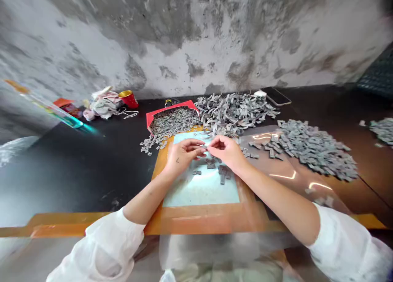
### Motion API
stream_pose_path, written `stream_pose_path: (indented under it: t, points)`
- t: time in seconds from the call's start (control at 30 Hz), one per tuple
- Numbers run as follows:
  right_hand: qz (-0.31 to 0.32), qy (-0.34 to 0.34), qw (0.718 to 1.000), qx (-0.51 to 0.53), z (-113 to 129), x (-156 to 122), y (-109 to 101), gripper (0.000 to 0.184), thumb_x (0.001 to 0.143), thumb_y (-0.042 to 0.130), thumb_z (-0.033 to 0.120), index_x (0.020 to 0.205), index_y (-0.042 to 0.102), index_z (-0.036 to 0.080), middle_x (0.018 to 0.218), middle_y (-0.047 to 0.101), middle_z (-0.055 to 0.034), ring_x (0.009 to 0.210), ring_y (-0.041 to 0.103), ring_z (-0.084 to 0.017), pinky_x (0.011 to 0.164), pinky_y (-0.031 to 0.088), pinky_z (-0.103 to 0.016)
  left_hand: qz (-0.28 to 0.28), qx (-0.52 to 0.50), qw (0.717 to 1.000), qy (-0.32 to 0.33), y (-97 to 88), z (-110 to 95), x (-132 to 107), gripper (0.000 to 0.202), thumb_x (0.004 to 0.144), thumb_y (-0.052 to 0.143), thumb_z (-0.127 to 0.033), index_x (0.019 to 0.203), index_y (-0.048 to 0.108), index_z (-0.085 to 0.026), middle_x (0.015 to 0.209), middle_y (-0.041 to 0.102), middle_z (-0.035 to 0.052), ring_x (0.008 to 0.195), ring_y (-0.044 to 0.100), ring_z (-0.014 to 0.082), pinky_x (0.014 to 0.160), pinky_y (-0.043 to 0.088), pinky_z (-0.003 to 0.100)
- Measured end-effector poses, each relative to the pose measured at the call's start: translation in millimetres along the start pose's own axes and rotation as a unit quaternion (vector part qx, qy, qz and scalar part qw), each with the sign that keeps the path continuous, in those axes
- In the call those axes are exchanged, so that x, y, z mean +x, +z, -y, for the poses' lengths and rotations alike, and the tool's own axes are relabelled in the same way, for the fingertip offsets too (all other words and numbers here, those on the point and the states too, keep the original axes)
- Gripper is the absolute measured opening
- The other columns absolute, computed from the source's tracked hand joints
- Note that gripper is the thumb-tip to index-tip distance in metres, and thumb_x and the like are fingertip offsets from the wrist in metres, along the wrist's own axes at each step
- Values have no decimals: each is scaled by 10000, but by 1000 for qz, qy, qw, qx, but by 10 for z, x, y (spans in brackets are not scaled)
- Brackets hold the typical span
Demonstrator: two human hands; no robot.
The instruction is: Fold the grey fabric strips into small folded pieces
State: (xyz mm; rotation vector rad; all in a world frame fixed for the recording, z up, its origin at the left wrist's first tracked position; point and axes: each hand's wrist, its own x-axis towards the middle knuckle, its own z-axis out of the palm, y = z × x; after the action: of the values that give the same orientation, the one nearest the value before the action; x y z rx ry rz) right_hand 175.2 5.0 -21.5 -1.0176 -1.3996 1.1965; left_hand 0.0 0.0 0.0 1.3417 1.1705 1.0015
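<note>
My left hand (183, 154) and my right hand (226, 150) meet above a pale blue sheet (199, 194). Pinched in the left fingertips is a small grey buckle (202, 145). The right thumb and forefinger close on a short light-grey strap piece (206, 146) right against it; whether the two are joined is too small to tell. Several small dark-grey pieces (222, 173) lie on the sheet below the hands. Behind the left hand, small grey buckles (175, 121) fill a red box (172, 107) and spill from its front. A heap of loose grey strap strips (236, 112) lies behind the right hand.
On the right, a large pile of folded grey pieces (317, 149) rests partly on clear plastic film. A phone (278, 96) lies against the back wall. At the back left are a red cup (128, 99) and crumpled cloths (106, 104). A lit glass tube (52, 108) slants at far left.
</note>
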Motion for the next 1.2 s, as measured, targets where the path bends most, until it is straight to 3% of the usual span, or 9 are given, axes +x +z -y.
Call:
stream_pose_path:
  t: [0.23, 0.37, 0.5, 0.73, 0.9, 1.03, 1.2]
  points:
    - [40, 2, 999, -25, 91, -35, -9, 126, 731, 691, 274, 760, 617, 176, 729, 643, 5, 645, 584, -111, 610, 455, -236, 11, 105, 989, 103, -57, 33, -17, 264, 721, 760, -363, 916, 750, -186, 858, 724, 53, 688, 671, 154, 608, 568, 265]
    - [50, -5, 999, -17, 83, -40, -15, 226, 753, 691, 276, 949, 607, 199, 765, 669, 4, 669, 615, -123, 626, 477, -246, 9, 151, 973, 176, -94, 0, -16, 234, 722, 761, -363, 891, 768, -201, 910, 698, 62, 792, 656, 169, 614, 564, 242]
    - [35, -55, 994, -84, 86, -45, -29, 185, 795, 663, 262, 969, 638, 203, 827, 703, -15, 729, 650, -142, 682, 502, -267, 46, 80, 987, 132, -93, -17, -2, 262, 769, 722, -368, 943, 754, -175, 965, 688, 75, 737, 647, 140, 619, 575, 246]
    - [18, -205, 948, -244, 178, -83, -38, 138, 793, 708, 254, 929, 716, 235, 954, 741, -23, 874, 674, -181, 815, 500, -306, 15, -65, 998, 19, -31, 20, 22, 363, 690, 794, -353, 950, 639, -154, 770, 682, 21, 644, 653, 126, 576, 559, 229]
    - [-33, -272, 909, -314, 177, -67, -61, 139, 803, 713, 301, 920, 743, 231, 953, 741, -44, 909, 644, -203, 856, 477, -346, -3, -87, 996, 26, -40, 16, 30, 328, 682, 802, -335, 884, 619, -154, 685, 639, -15, 567, 591, 82, 547, 523, 195]
    - [-44, -250, 925, -281, 208, -47, -73, 140, 775, 744, 285, 905, 751, 233, 908, 742, -31, 865, 646, -184, 818, 477, -324, 2, -94, 995, 36, -100, 43, 40, 282, 707, 783, -332, 897, 661, -164, 695, 643, -8, 621, 604, 97, 582, 527, 209]
    - [-9, -209, 950, -232, 231, -62, -59, 141, 777, 742, 242, 915, 757, 268, 911, 748, -6, 867, 651, -171, 814, 472, -309, 40, -72, 995, 59, -145, 100, 59, 255, 720, 770, -352, 871, 699, -159, 771, 656, 25, 690, 614, 124, 629, 537, 242]
